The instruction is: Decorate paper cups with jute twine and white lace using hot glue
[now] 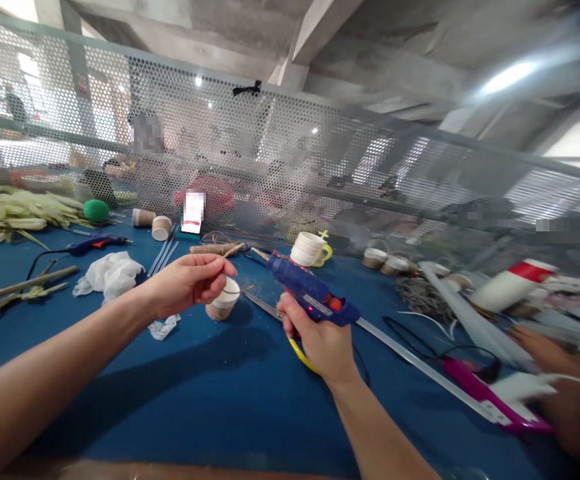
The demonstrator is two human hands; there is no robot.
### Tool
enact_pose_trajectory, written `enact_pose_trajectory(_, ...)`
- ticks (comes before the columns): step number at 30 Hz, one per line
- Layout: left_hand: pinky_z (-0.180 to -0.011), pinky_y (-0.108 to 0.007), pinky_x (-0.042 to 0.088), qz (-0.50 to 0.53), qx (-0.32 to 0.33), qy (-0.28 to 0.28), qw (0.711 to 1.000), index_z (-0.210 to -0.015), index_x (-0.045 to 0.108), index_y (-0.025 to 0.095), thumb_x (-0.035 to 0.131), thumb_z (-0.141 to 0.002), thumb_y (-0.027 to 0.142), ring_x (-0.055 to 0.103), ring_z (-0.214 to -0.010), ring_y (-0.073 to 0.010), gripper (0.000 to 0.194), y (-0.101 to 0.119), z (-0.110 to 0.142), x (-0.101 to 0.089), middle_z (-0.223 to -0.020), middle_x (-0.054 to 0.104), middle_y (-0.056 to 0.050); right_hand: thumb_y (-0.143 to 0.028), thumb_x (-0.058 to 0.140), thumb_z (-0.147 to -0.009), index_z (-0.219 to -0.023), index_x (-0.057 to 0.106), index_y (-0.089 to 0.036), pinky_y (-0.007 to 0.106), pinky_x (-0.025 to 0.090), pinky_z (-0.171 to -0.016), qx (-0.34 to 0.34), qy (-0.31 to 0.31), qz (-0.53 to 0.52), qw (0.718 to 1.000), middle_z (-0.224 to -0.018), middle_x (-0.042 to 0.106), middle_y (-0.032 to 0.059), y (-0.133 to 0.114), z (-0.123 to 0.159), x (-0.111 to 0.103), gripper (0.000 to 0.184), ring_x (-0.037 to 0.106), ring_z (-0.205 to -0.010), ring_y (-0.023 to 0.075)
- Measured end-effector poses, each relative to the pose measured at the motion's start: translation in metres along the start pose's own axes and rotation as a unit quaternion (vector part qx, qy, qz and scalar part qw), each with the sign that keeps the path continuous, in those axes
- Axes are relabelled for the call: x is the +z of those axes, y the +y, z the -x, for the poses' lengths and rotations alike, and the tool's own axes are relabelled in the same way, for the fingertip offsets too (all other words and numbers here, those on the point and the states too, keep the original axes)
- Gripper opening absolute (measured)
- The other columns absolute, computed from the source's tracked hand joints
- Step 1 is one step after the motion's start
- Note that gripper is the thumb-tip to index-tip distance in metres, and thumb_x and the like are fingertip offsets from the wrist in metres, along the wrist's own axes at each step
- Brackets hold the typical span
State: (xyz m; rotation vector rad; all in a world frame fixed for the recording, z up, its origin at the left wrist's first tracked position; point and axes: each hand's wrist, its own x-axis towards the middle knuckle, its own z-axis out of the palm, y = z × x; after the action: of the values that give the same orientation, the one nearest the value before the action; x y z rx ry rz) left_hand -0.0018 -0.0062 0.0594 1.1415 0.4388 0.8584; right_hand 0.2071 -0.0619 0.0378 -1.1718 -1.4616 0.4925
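My right hand (323, 337) is wrapped round the handle of a blue hot glue gun (303, 287), with a long clear glue stick running out of its back. Its nozzle points up and left, towards my left hand (195, 283). The fingers of my left hand are pinched on a thin brown strand (233, 251), whose tip comes close to the nozzle; touching or apart, I cannot tell. Just below the left fingers stands a small white-and-tan cup (223, 303). Scissors (265, 305) with a yellow handle lie partly hidden under my right hand.
Crumpled white tissue (113, 275), a second glue gun (97, 243) and pale husks (25, 213) lie left. A stack of white cups (307, 250) stands behind my glue gun. At right are another person's blurred arm and a magenta-and-white object (490, 393). A perforated metal screen (250, 153) borders the back.
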Motion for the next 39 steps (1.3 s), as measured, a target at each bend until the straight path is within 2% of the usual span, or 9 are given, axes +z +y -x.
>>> enact_pose_trajectory(9,-0.043,-0.019,0.018,-0.027,-0.032,-0.050,0.998,-0.080,0.058,0.010,0.055,-0.081,0.030,0.029,-0.042,-0.0046,0.020,-0.001,0.003,0.002,-0.050,0.041,0.004,-0.041,0.059,-0.076,-0.059,0.058,-0.015,0.022,0.040,-0.038,0.010,-0.018,-0.019,1.000,-0.042,0.049,-0.0032,-0.004,-0.002,0.001,0.031,0.045,-0.036,0.0079)
enact_pose_trajectory(16,-0.042,-0.020,0.016,-0.049,-0.051,-0.100,0.992,-0.081,0.060,0.010,0.051,-0.084,0.029,0.027,-0.041,-0.0051,0.021,0.002,0.007,0.003,-0.048,0.040,0.004,-0.041,0.063,-0.074,-0.057,0.057,-0.015,0.021,0.034,-0.034,0.073,-0.031,-0.100,0.992,-0.037,0.046,-0.0046,-0.003,-0.007,0.000,0.031,0.040,-0.033,0.0065)
enact_pose_trajectory(19,-0.042,-0.020,0.017,-0.055,-0.038,-0.092,0.994,-0.081,0.060,0.010,0.052,-0.083,0.029,0.028,-0.041,-0.0051,0.021,0.005,0.007,0.001,-0.048,0.040,0.003,-0.042,0.063,-0.074,-0.057,0.057,-0.015,0.021,0.033,-0.034,0.078,-0.049,-0.111,0.990,-0.037,0.046,-0.0047,0.001,-0.008,-0.001,0.032,0.040,-0.033,0.0063)
enact_pose_trajectory(23,-0.042,-0.018,0.018,-0.054,0.003,-0.031,0.998,-0.079,0.060,0.011,0.051,-0.083,0.027,0.027,-0.042,-0.0046,0.019,0.008,0.003,-0.003,-0.049,0.040,0.004,-0.042,0.063,-0.074,-0.057,0.058,-0.014,0.021,0.034,-0.034,0.081,-0.054,-0.102,0.990,-0.037,0.047,-0.0043,0.001,-0.007,-0.004,0.033,0.040,-0.033,0.0063)
enact_pose_trajectory(25,-0.042,-0.018,0.018,-0.054,0.002,-0.009,0.998,-0.079,0.060,0.010,0.051,-0.083,0.026,0.027,-0.042,-0.0042,0.018,0.007,0.002,-0.005,-0.049,0.040,0.004,-0.043,0.063,-0.074,-0.058,0.058,-0.014,0.021,0.035,-0.034,0.078,-0.069,-0.101,0.989,-0.038,0.048,-0.0038,0.000,-0.007,-0.005,0.033,0.041,-0.034,0.0067)
enact_pose_trajectory(29,-0.041,-0.018,0.017,-0.077,-0.049,-0.051,0.994,-0.080,0.061,0.009,0.051,-0.084,0.026,0.029,-0.041,-0.0044,0.021,0.005,0.003,-0.005,-0.049,0.041,0.003,-0.042,0.063,-0.075,-0.058,0.059,-0.014,0.021,0.036,-0.034,0.071,-0.073,-0.106,0.989,-0.038,0.047,-0.0041,0.000,-0.007,-0.006,0.032,0.041,-0.034,0.0066)
enact_pose_trajectory(32,-0.040,-0.018,0.018,-0.069,-0.047,-0.079,0.993,-0.082,0.061,0.009,0.049,-0.085,0.026,0.027,-0.041,-0.0044,0.021,0.007,0.005,-0.005,-0.048,0.040,0.003,-0.042,0.062,-0.075,-0.058,0.058,-0.014,0.021,0.035,-0.033,0.073,-0.072,-0.107,0.989,-0.037,0.047,-0.0045,0.000,-0.008,-0.005,0.033,0.040,-0.032,0.0061)
enact_pose_trajectory(36,-0.040,-0.017,0.018,-0.025,-0.010,-0.058,0.998,-0.082,0.061,0.010,0.049,-0.084,0.023,0.025,-0.041,-0.0041,0.017,0.010,0.004,-0.008,-0.049,0.036,0.005,-0.041,0.062,-0.075,-0.058,0.058,-0.014,0.020,0.035,-0.034,0.071,-0.082,-0.108,0.988,-0.038,0.047,-0.0043,-0.001,-0.008,-0.004,0.032,0.041,-0.033,0.0061)
enact_pose_trajectory(39,-0.040,-0.017,0.018,-0.029,-0.013,-0.053,0.998,-0.081,0.060,0.009,0.049,-0.085,0.023,0.026,-0.041,-0.0041,0.018,0.008,0.003,-0.009,-0.049,0.037,0.004,-0.041,0.063,-0.074,-0.058,0.058,-0.015,0.021,0.036,-0.034,0.071,-0.069,-0.104,0.990,-0.039,0.047,-0.0042,0.000,-0.006,-0.004,0.032,0.041,-0.033,0.0063)
